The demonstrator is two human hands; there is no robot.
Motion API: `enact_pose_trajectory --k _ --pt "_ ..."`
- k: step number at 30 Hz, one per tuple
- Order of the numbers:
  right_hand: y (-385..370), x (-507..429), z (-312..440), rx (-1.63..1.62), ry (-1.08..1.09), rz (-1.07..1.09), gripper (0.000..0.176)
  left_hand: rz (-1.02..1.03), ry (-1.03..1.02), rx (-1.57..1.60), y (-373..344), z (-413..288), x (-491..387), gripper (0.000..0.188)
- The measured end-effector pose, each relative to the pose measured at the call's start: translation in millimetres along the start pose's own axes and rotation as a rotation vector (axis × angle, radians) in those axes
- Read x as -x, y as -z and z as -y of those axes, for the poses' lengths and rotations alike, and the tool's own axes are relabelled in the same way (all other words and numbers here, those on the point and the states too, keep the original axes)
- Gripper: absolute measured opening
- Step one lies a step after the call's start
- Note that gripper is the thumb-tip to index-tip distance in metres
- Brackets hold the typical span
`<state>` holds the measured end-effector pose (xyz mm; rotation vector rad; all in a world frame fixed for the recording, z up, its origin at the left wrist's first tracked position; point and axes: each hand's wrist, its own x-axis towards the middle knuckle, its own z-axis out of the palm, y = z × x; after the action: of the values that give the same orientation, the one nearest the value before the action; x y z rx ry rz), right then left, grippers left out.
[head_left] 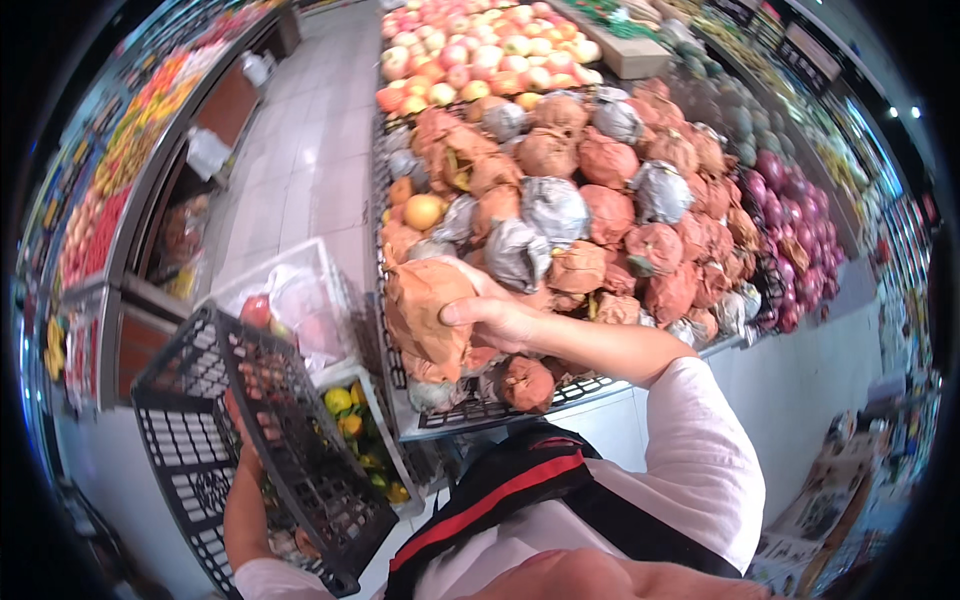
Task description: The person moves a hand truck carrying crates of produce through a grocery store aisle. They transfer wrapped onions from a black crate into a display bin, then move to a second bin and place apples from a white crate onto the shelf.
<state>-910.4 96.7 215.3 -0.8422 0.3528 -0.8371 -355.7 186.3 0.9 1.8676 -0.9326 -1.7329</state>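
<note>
My right hand [495, 307] holds a large round bundle of orange-brown paper [431, 315], with the thumb across its side. What lies inside the paper is hidden. The bundle is over the near left corner of a produce display, among other round items wrapped in reddish paper [609, 217] and grey paper [555, 210]. At the lower left, my left hand [250, 454] is at a tilted black plastic crate [315, 442]. The crate's slatted wall covers most of the fingers, so their grip is unclear. Reddish paper or wrapped items show dimly through the slats.
A white box [405, 465] of yellow-green citrus sits beside the crate. Behind it is a clear bin [330, 277] with red fruit and plastic bags. Pale pink-yellow fruit [480, 52] fills the display's far end; red onions [795, 232] lie at right. A tiled aisle [300, 157] runs left.
</note>
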Motion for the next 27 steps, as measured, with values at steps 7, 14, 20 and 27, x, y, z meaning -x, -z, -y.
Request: enact_pose_trajectory --k 7,14,20,27 --pt "76.4 71.6 116.2 0.258 0.346 -0.171 0.080 -0.116 -0.046 0.587 1.9 -4.9 84.3 0.024" --pt "153.1 135.5 233.2 0.392 0.600 -0.569 0.086 -0.905 -0.666 -0.125 2.6 -21.7 145.8 0.057" --pt "232.0 156.5 297.5 0.424 0.697 -0.691 0.062 -1.305 -0.639 -0.165 -13.4 -70.4 259.7 0.080" --pt "296.4 130.8 343.3 1.319 0.560 -1.142 0.077 -1.300 -0.680 0.012 2.1 -123.6 311.8 0.078"
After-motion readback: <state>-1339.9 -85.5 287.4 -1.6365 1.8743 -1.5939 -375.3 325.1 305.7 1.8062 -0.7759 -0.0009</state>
